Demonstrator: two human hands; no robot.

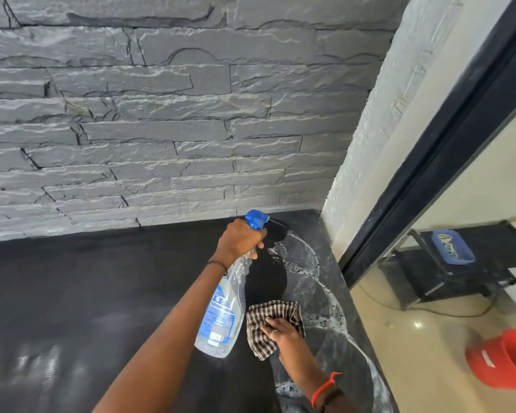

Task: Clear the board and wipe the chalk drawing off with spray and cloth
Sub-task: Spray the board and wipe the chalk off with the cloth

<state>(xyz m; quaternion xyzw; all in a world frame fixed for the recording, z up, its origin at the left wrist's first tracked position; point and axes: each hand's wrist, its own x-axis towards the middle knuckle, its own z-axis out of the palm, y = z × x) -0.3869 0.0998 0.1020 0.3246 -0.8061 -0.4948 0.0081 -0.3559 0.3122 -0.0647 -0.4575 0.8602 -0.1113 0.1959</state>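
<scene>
**Spraying and wiping at the board's right edge**

Across the upper frame: grey stone wall (161, 114). Below it, lower left to centre: black board (72, 278), wet and foamy on its right side over the white chalk drawing (316, 263). Far right, past a white pillar (370, 129) and black frame (444, 150): floor (414, 338) with stand (423, 275), blue tub (453, 247) and red bucket (507, 359), well apart from the board. Centre: bottle (221, 317), neck clenched in the left hand (239, 239), forearm hiding part of the board. Lower centre, just beside the bottle: checked cloth (274, 310), pressed flat under the right hand (280, 330), fingers spread, not curled.
</scene>
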